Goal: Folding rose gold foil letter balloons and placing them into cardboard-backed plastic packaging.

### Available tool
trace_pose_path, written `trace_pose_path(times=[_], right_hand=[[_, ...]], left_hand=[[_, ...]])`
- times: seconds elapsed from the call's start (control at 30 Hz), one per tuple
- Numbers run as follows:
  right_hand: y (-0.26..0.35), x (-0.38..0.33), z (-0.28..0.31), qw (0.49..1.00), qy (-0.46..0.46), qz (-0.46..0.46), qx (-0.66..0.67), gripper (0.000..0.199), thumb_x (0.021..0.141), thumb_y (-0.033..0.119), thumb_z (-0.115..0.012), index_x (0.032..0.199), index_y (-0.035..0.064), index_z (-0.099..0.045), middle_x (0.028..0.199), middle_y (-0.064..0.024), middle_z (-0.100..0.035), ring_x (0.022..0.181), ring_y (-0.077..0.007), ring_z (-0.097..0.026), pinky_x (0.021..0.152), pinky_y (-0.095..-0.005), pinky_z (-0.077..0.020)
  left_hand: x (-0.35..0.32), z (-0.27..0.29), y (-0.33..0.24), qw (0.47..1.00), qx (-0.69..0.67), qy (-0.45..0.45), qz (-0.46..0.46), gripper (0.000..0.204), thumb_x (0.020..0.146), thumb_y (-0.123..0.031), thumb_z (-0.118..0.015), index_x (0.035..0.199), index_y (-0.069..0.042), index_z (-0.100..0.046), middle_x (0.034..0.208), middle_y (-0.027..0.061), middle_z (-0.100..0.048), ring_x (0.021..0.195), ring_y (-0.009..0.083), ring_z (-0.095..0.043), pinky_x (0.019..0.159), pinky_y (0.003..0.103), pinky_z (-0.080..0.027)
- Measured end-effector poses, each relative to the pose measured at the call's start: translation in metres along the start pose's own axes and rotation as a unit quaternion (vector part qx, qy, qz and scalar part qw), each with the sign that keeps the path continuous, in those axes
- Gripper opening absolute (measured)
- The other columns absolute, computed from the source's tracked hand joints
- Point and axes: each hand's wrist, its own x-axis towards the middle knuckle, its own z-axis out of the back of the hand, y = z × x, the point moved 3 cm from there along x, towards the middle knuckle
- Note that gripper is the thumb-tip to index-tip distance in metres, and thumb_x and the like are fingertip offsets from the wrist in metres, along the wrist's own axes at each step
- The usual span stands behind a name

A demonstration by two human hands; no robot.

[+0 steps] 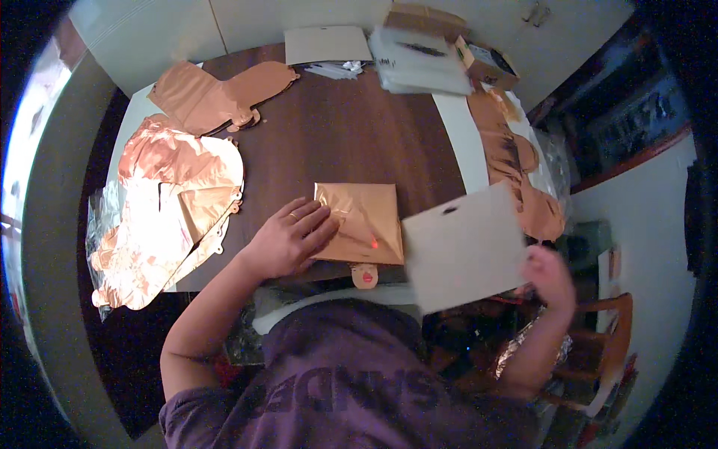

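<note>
On the table in front of me lies a folded copper-coloured foil balloon (366, 213), packed into a shiny rectangle. A rounded tab with a small red mark (366, 277) sticks out at its near edge. My left hand (295, 232) rests open on the balloon's left side, fingers stretched over the foil. To the right, my right hand (550, 277) grips a pale card sheet (467, 251) by its right edge. The card is tilted, with a dark hang hole near its far edge. Motion blurs the right hand a little.
Flat copper foil balloons lie at the left (168, 217), the far left (217, 93) and along the right side (516, 157). At the back are a stack of pale cards (327, 46), a stack of clear plastic sleeves (419, 63) and a small box (486, 63). A wooden chair (617, 329) stands lower right.
</note>
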Motion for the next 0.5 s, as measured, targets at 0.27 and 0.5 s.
trace_pose_path(times=[0.27, 0.5], right_hand=[[0.056, 0.139, -0.033, 0.966, -0.18, 0.177, -0.06, 0.008, 0.09, 0.01, -0.057, 0.093, 0.0029, -0.058, 0.075, -0.007, -0.062, 0.062, -0.0191, -0.064, 0.053, -0.0316, -0.0515], [0.072, 0.132, -0.123, 0.972, 0.154, 0.064, -0.166, 0.018, 0.085, 0.017, -0.062, 0.076, 0.0011, -0.061, 0.065, -0.01, -0.066, 0.051, -0.0155, -0.062, 0.048, -0.0318, -0.0498]], left_hand=[[0.003, -0.006, 0.0, 0.999, 0.033, -0.028, 0.01, 0.048, 0.075, -0.019, -0.063, 0.12, -0.002, -0.056, 0.122, 0.0177, -0.057, 0.114, 0.0353, -0.056, 0.1, 0.05, -0.043], [0.004, -0.002, -0.002, 0.998, 0.005, -0.042, 0.038, 0.047, 0.077, -0.022, -0.064, 0.118, -0.001, -0.057, 0.124, 0.0193, -0.055, 0.117, 0.0371, -0.054, 0.099, 0.052, -0.043]])
